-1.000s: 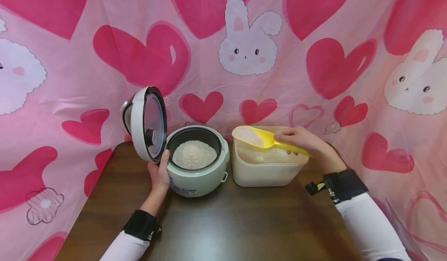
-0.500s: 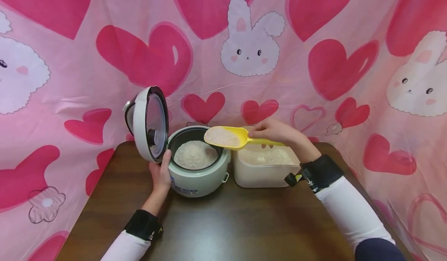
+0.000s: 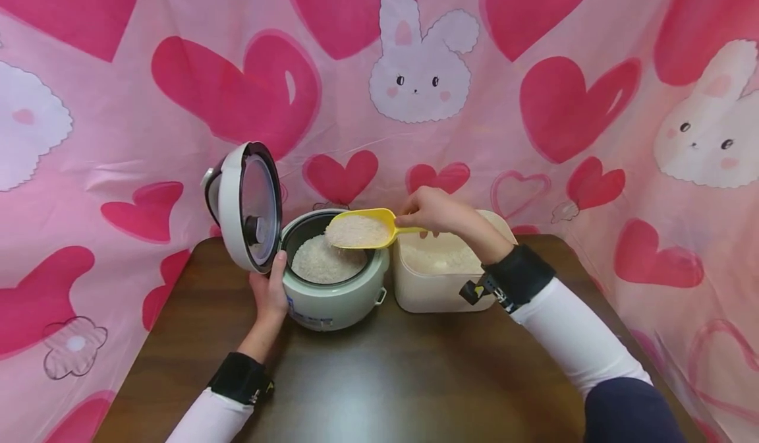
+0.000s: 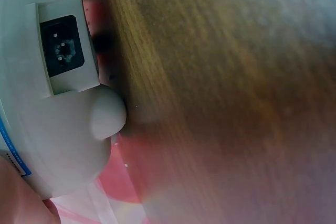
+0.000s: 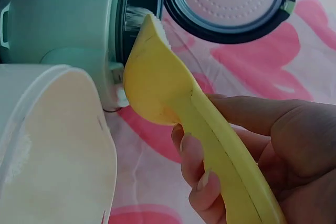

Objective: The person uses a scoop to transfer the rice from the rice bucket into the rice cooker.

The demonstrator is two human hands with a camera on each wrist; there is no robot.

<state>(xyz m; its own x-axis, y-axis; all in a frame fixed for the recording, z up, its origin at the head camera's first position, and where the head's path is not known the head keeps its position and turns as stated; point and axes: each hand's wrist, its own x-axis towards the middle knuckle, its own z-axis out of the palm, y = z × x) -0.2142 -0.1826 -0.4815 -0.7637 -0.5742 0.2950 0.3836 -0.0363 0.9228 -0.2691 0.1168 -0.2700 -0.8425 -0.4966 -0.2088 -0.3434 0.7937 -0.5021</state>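
Observation:
In the head view my right hand (image 3: pixel 429 212) grips the handle of a yellow scoop (image 3: pixel 388 219), its bowl heaped with rice (image 3: pixel 358 231). The scoop tips over the open pot of a pale green rice cooker (image 3: pixel 338 304); grains spill off its lip onto the rice (image 3: pixel 323 260) inside. The right wrist view shows curled fingers (image 5: pixel 197 166) around the scoop handle and a white streak of rice at the scoop's tip. My left hand (image 3: pixel 269 291) rests against the cooker's left side, thumb straight up beside the raised lid (image 3: pixel 234 212); its other fingers are partly hidden.
A cream rice bin (image 3: pixel 439 291) holding more rice stands right of the cooker, under my right forearm. Both stand on a dark wooden table (image 3: pixel 379 377), near a pink heart-patterned cloth (image 3: pixel 344 120) behind. A power socket (image 4: pixel 63 45) shows on the cooker's side.
My right hand has carried the loaded scoop left from above the rice bin to the cooker's pot, and rice now spills from it. The left hand has stayed at the cooker.

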